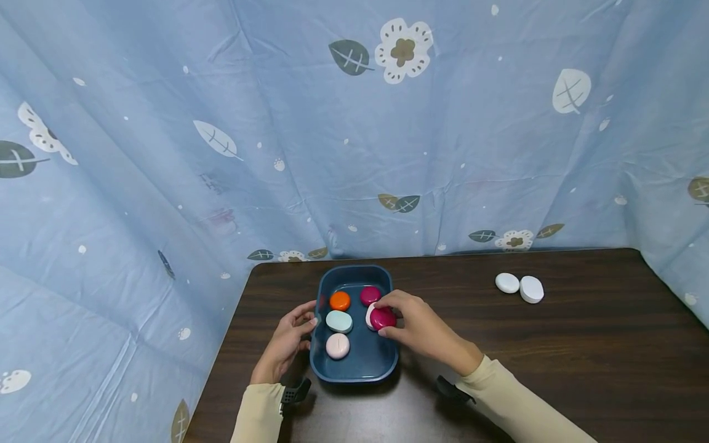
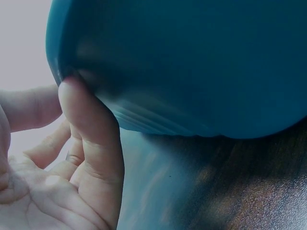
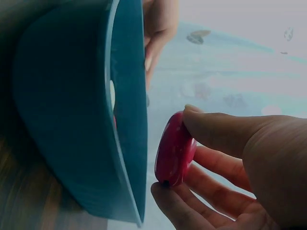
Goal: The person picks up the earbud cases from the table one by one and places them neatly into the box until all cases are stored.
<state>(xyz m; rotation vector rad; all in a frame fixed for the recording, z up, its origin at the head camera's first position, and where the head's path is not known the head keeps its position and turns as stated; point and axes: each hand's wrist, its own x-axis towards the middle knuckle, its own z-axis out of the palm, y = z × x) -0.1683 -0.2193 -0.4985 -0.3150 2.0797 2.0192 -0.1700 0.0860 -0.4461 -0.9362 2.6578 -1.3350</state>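
Observation:
My left hand (image 1: 288, 339) holds the left side of a dark blue tray (image 1: 354, 373), thumb at the wall in the left wrist view. Above the tray's right half, my right hand (image 1: 423, 326) pinches a glossy magenta disc (image 3: 173, 148) between thumb and fingertips. That disc hides part of a pale disc (image 1: 368, 315) below it. Another magenta disc (image 1: 370, 295) lies farther back in the tray. On the tray's left side lie an orange disc (image 1: 340, 301), a mint oval disc (image 1: 339, 321) and a pale pink disc (image 1: 337, 346).
Toward the right of the dark wooden table (image 1: 576, 363), a small white oval disc (image 1: 506, 283) lies beside a thicker white one (image 1: 532, 289). A blue patterned curtain (image 1: 443, 141) hangs behind the table and along its left side.

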